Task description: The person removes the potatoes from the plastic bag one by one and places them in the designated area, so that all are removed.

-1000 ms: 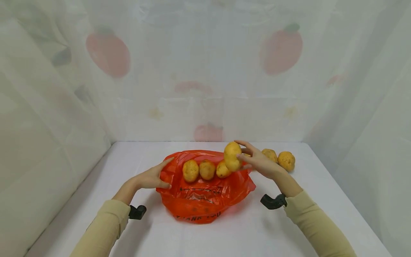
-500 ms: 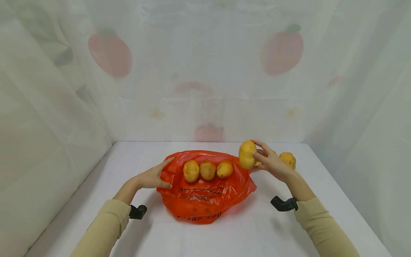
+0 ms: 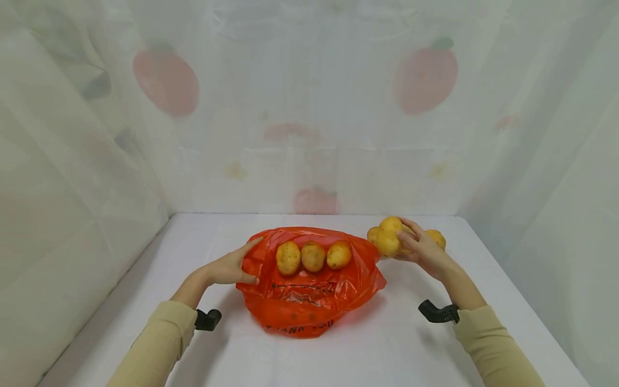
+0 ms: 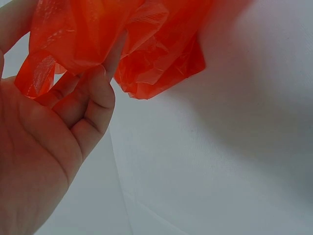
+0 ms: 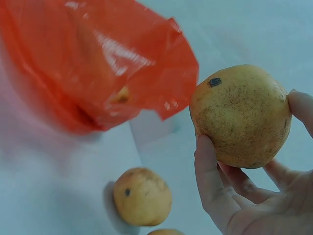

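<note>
A red plastic bag lies with its mouth spread, and three potatoes show in a row inside it. At its left rim my left hand holds the plastic; the left wrist view shows the bag's film between thumb and fingers, some of them curled. Right of the bag, my right hand grips a yellow potato between thumb and fingers. The right wrist view shows this potato, with a dark spot, held above the table near the bag's edge. Another potato is partly hidden behind it.
One more potato lies at the back right, partly covered by my right hand. In the right wrist view a loose potato rests on the white table. Pale curtains enclose the back and sides.
My right hand has moved rightward with the potato, from over the bag's right side to beside the loose potatoes, and is slightly lower. My left hand and the bag stay nearly still.
</note>
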`<state>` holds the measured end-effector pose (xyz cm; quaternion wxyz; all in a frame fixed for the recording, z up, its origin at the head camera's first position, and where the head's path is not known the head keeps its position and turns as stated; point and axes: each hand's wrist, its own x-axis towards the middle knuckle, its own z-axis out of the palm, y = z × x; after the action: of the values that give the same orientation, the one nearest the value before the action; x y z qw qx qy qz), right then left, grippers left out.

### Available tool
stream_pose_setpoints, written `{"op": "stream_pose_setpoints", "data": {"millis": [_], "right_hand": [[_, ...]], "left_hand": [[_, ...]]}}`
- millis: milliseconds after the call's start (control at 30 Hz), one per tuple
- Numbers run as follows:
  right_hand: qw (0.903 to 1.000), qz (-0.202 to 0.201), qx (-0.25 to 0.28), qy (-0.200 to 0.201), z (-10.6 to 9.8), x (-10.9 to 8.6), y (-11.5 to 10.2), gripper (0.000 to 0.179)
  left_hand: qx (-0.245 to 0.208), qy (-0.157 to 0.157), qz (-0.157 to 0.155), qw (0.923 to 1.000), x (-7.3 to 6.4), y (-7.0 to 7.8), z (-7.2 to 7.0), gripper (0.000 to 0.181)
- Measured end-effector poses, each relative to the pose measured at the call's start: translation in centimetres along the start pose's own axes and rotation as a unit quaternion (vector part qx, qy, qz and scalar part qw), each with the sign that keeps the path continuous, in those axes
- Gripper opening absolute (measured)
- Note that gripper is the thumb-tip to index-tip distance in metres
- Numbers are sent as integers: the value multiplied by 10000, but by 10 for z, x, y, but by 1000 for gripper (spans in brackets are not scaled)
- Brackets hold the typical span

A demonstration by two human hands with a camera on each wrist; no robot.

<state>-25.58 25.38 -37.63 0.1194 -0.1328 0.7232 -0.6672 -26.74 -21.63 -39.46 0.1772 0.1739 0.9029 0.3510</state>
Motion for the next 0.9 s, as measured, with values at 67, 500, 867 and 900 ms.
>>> {"op": "stream_pose_setpoints", "data": {"millis": [67,500,867,900], "right_hand": [[9999,84,-94,94,-2,-1,3,65],[9968,510,-505,354,-12,-4,25,71],[9947,648,-741,312,-12,-6,37,71],[9940,680,-790,316,-12,-6,38,71]], "left_hand": [[-7,-5,12,10000,0,-1,0,96],[7,3,-26,10000,-1,0,0,97],[-42,-9,-32,10000,-1,0,1,97],[-38,-6,-28,10000,-1,0,1,98]]}}
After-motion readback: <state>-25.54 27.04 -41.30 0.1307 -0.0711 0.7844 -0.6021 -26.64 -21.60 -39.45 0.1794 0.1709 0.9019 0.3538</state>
